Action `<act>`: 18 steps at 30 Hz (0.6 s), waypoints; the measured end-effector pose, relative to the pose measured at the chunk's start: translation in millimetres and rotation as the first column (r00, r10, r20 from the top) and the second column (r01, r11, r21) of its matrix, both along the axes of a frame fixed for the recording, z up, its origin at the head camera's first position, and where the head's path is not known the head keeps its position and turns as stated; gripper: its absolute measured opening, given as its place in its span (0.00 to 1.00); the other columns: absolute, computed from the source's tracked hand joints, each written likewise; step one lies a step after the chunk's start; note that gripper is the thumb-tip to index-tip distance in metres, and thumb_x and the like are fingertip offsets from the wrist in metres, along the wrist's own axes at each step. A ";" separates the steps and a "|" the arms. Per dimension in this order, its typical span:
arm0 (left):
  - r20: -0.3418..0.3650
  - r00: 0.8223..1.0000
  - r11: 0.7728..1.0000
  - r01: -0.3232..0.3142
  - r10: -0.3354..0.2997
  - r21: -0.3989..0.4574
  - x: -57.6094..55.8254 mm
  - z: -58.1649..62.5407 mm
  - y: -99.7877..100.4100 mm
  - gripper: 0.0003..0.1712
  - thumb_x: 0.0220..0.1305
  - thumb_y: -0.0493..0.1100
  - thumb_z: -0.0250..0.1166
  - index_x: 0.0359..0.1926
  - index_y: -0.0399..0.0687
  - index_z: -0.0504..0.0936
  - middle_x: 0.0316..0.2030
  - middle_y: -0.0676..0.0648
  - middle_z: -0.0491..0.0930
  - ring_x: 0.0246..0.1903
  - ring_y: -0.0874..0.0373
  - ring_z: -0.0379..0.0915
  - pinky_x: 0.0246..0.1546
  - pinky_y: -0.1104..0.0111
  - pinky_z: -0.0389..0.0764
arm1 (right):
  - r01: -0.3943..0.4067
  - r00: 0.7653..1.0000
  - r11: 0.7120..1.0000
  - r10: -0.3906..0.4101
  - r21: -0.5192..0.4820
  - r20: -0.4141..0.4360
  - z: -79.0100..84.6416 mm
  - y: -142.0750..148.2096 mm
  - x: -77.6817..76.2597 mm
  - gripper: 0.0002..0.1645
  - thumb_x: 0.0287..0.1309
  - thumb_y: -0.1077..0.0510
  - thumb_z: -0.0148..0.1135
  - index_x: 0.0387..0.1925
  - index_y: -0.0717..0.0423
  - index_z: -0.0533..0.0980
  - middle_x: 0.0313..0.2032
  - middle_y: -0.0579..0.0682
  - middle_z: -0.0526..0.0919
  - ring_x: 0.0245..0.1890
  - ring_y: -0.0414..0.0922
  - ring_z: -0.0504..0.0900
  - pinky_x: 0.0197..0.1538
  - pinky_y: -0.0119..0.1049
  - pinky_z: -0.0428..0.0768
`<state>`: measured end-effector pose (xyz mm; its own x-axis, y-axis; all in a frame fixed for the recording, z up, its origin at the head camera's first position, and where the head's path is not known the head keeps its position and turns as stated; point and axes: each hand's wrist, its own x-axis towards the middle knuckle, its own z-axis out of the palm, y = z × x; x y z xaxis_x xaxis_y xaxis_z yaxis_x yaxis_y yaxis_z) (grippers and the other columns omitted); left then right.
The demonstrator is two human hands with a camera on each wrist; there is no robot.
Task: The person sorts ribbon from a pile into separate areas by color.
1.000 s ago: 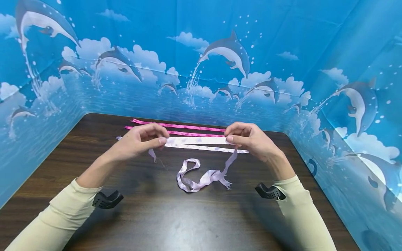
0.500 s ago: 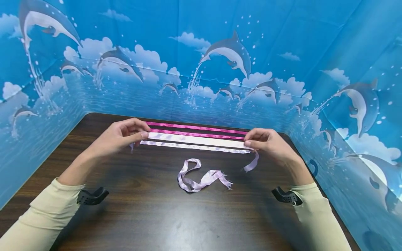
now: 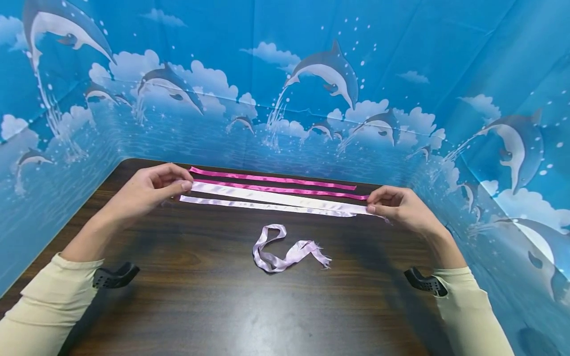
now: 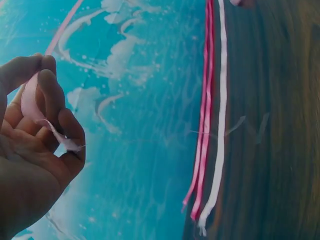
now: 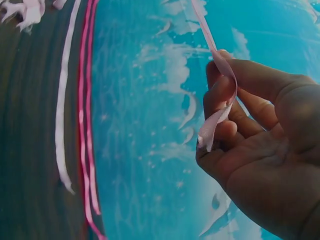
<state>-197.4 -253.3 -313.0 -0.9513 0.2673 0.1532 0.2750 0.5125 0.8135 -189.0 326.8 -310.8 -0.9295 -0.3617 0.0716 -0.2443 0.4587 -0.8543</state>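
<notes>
My left hand (image 3: 144, 192) pinches one end of a pale lilac satin ribbon (image 3: 275, 197) between thumb and fingers. At its other end, my right hand (image 3: 406, 210) pinches it too. Between the hands the ribbon runs straight and slopes down slightly to the right. A short tail of the ribbon (image 4: 31, 102) curls into the palm in the left wrist view; the right wrist view shows the same ribbon (image 5: 215, 122) twisting down past the fingers. Just in front, another pale ribbon (image 3: 249, 205) lies flat on the table.
Two bright pink ribbons, a far one (image 3: 271, 179) and a nearer one (image 3: 289, 191), lie along the back of the dark wooden table (image 3: 200, 296). A crumpled lilac ribbon (image 3: 295, 253) lies mid-table. A dolphin-printed blue backdrop (image 3: 200, 133) rises around the table.
My hands have moved apart, left hand leftward and right hand rightward, fingers sliding out along the ribbon. The stretch between them has grown longer and the dangling tails have shortened.
</notes>
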 end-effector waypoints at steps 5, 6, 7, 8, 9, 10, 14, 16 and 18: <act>0.002 1.000 0.999 -0.023 0.023 -0.035 -10.4 -9.8 -9.1 0.21 0.71 0.58 0.65 0.56 0.51 0.81 0.46 0.44 0.81 0.41 0.47 0.75 0.36 0.64 0.79 | 0.059 0.998 0.998 -0.059 -0.015 -0.024 -15.4 7.5 -10.0 0.16 0.64 0.54 0.71 0.48 0.59 0.81 0.29 0.62 0.77 0.20 0.53 0.67 0.19 0.43 0.68; 0.001 1.000 0.999 -0.026 0.026 -0.045 -12.9 -12.5 -10.9 0.22 0.70 0.58 0.65 0.55 0.51 0.82 0.46 0.44 0.81 0.41 0.47 0.74 0.36 0.64 0.79 | 0.070 0.997 0.997 -0.070 -0.016 -0.033 -20.3 9.3 -13.4 0.16 0.64 0.54 0.72 0.48 0.59 0.81 0.29 0.62 0.77 0.20 0.53 0.67 0.20 0.42 0.69; -0.002 1.000 0.998 -0.030 0.030 -0.060 -15.4 -15.3 -13.0 0.22 0.70 0.58 0.66 0.55 0.51 0.82 0.46 0.44 0.81 0.41 0.47 0.74 0.36 0.64 0.78 | 0.076 0.996 0.997 -0.077 -0.019 -0.040 -25.6 11.2 -17.5 0.17 0.64 0.55 0.72 0.49 0.60 0.81 0.29 0.62 0.78 0.20 0.52 0.68 0.20 0.42 0.69; -0.005 0.999 0.997 -0.035 0.035 -0.075 -17.8 -18.3 -14.9 0.22 0.69 0.59 0.66 0.55 0.51 0.83 0.45 0.44 0.81 0.40 0.47 0.73 0.35 0.64 0.77 | 0.084 0.995 0.996 -0.085 -0.022 -0.044 -31.0 12.7 -21.3 0.18 0.63 0.55 0.72 0.49 0.61 0.81 0.30 0.63 0.78 0.21 0.52 0.69 0.20 0.41 0.70; -0.008 0.999 0.995 -0.040 0.040 -0.088 -20.2 -21.3 -16.8 0.23 0.69 0.59 0.67 0.55 0.50 0.83 0.44 0.44 0.81 0.40 0.47 0.72 0.34 0.63 0.76 | 0.091 0.995 0.996 -0.092 -0.023 -0.046 -36.4 14.2 -25.0 0.18 0.63 0.55 0.72 0.49 0.61 0.81 0.30 0.63 0.78 0.21 0.53 0.69 0.20 0.41 0.70; -0.009 0.999 0.994 -0.045 0.044 -0.101 -22.4 -24.5 -18.6 0.23 0.68 0.60 0.67 0.55 0.50 0.84 0.43 0.44 0.81 0.39 0.47 0.71 0.32 0.62 0.75 | 0.097 0.994 0.995 -0.098 -0.020 -0.047 -41.7 15.8 -28.3 0.19 0.63 0.55 0.72 0.49 0.62 0.80 0.31 0.63 0.79 0.22 0.55 0.69 0.21 0.41 0.71; -0.001 0.998 0.989 -0.070 0.070 -0.132 -29.4 -37.1 -24.8 0.25 0.67 0.61 0.68 0.54 0.49 0.84 0.36 0.42 0.77 0.35 0.48 0.66 0.28 0.60 0.69 | 0.130 0.990 0.991 -0.129 0.008 -0.048 -60.5 19.5 -38.2 0.22 0.62 0.52 0.73 0.50 0.62 0.80 0.35 0.61 0.83 0.28 0.63 0.73 0.26 0.42 0.76; 0.006 0.998 0.988 -0.067 0.069 -0.140 -32.4 -43.4 -27.7 0.25 0.67 0.61 0.68 0.53 0.48 0.84 0.33 0.41 0.74 0.33 0.48 0.64 0.26 0.60 0.67 | 0.141 0.989 0.990 -0.140 0.019 -0.046 -68.4 20.4 -42.2 0.24 0.62 0.51 0.73 0.51 0.63 0.80 0.37 0.58 0.84 0.30 0.61 0.75 0.29 0.41 0.78; 0.010 0.999 0.986 -0.051 0.053 -0.161 -35.5 -49.3 -30.0 0.24 0.68 0.59 0.67 0.52 0.47 0.85 0.34 0.41 0.76 0.34 0.48 0.66 0.27 0.60 0.69 | 0.141 0.989 0.990 -0.140 0.026 -0.043 -75.2 20.0 -46.2 0.23 0.62 0.53 0.73 0.51 0.65 0.80 0.39 0.58 0.85 0.33 0.59 0.79 0.33 0.40 0.81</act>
